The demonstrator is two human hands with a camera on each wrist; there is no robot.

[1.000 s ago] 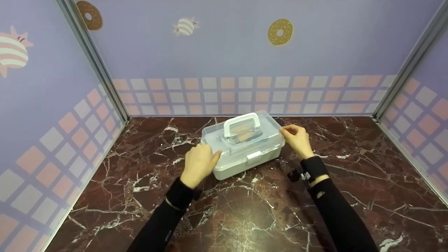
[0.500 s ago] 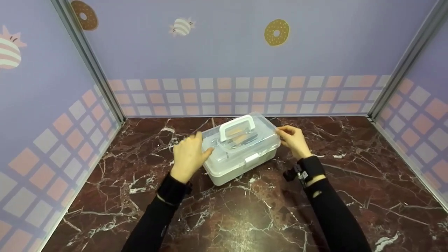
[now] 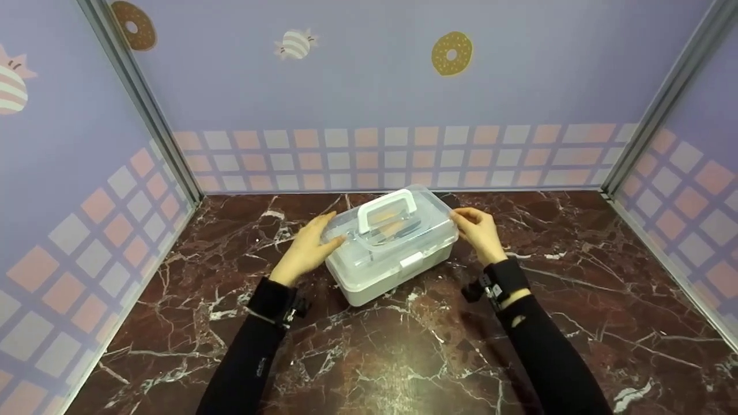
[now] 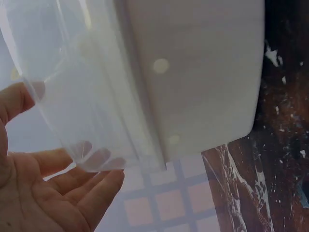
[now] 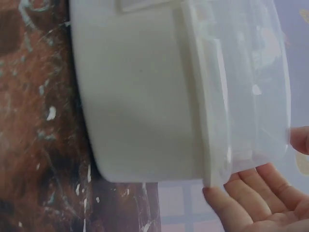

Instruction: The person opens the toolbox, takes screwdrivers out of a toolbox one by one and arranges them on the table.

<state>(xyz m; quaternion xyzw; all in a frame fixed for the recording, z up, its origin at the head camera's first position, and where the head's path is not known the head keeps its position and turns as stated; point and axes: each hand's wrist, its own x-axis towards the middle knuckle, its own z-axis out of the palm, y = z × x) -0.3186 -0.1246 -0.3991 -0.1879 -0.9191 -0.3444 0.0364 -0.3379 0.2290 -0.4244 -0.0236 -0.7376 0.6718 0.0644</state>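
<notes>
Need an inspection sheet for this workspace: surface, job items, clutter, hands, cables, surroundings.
Surface: dark red table, white veins.
Job items: pale box with clear lid on; white handle raised; front latch, fastening unclear. Contents show through the lid, too blurred to name.
Clutter: nothing seen.
Left hand: grips the lid's left end.
Right hand: grips the lid's right end.
Cables: nothing seen.
Surroundings: purple walls, checked along the bottom, doughnut picture above.

The lid is glossy plastic, the base matt, the tabletop glossy.
</notes>
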